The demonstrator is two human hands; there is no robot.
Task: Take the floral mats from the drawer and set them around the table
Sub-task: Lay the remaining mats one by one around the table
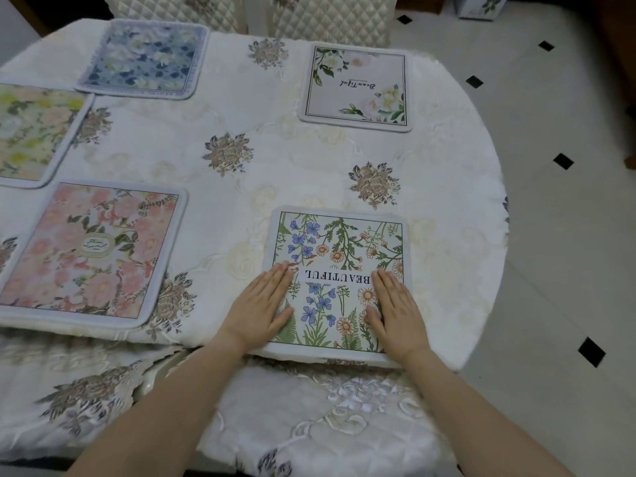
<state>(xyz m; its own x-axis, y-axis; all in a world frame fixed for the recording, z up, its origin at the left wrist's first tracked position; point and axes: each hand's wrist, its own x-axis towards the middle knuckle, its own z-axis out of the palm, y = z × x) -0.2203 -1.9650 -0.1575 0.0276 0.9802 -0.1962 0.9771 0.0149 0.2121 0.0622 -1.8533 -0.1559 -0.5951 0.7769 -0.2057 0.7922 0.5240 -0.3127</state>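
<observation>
Several floral mats lie on the white embroidered table [275,160]. Nearest me is a mat with blue and orange flowers and the word BEAUTIFUL [339,249], flat at the table's front edge. My left hand [263,304] rests palm down on its left side and my right hand [395,308] on its right side, fingers flat and together. A pink rose mat [89,253] lies at the front left, a yellow-green mat [31,132] at the left edge, a blue mat [144,58] at the far left and a white-flower mat [358,86] at the far right.
A quilted chair seat [309,425] stands tucked under the table's front edge below my arms. Two quilted chair backs [330,15] stand at the far side. Pale tiled floor with black diamonds [568,235] lies to the right. A white box [481,5] stands on the floor far right.
</observation>
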